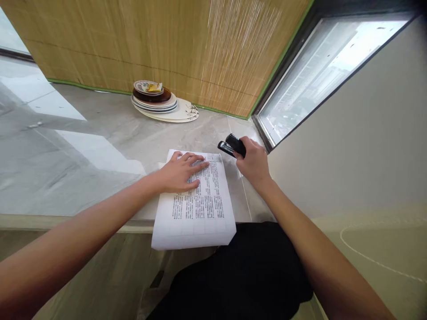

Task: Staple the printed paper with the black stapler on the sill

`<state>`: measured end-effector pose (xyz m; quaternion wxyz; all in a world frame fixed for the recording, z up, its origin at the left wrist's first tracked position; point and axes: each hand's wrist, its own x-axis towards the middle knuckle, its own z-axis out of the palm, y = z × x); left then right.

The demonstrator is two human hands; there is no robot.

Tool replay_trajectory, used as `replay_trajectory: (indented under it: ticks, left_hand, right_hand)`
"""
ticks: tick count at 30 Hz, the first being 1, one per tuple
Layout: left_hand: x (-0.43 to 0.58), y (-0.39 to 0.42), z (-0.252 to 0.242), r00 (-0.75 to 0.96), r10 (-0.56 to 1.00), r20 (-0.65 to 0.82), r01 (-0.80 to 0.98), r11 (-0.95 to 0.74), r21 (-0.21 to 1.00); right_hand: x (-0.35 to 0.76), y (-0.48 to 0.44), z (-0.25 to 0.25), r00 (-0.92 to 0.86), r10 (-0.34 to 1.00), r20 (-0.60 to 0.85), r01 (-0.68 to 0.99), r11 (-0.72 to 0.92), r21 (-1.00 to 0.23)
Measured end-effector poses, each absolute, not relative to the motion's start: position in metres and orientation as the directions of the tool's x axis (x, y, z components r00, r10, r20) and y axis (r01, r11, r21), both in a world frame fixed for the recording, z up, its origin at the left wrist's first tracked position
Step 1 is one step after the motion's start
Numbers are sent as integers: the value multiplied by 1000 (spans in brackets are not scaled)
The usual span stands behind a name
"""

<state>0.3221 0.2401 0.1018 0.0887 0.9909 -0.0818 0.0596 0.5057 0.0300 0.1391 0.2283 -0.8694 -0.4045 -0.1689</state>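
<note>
Printed sheets of paper (196, 213) lie on a grey marble ledge (110, 129), their near end hanging over its front edge. My left hand (182, 171) rests flat on the upper part of the paper, fingers stretched out. My right hand (253, 162) is closed around a black stapler (232, 145), held just right of the paper's top right corner, its nose pointing toward that corner.
A stack of plates and bowls (160, 100) stands at the back of the ledge against a bamboo blind (187, 44). A window (320, 66) runs along the right, beside a pale wall (367, 142). Dark clothing (247, 275) covers my lap below.
</note>
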Motion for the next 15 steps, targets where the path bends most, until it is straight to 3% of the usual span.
replay_trajectory:
  ticks: [6, 10, 13, 15]
  left_hand:
    - [322, 237, 101, 979, -140, 147, -163, -974, 159]
    - [324, 245, 98, 970, -110, 218, -165, -952, 256]
    - [328, 259, 96, 910, 102, 403, -74, -914, 399]
    - [332, 271, 95, 791, 283, 543, -25, -871, 490]
  right_hand:
    - [504, 34, 136, 616, 593, 518, 783, -533, -320]
    - [500, 42, 141, 680, 530, 507, 732, -534, -424]
    - [480, 57, 146, 727, 517, 452, 686, -522, -507]
    - [458, 71, 144, 706, 595, 383, 696, -484, -531]
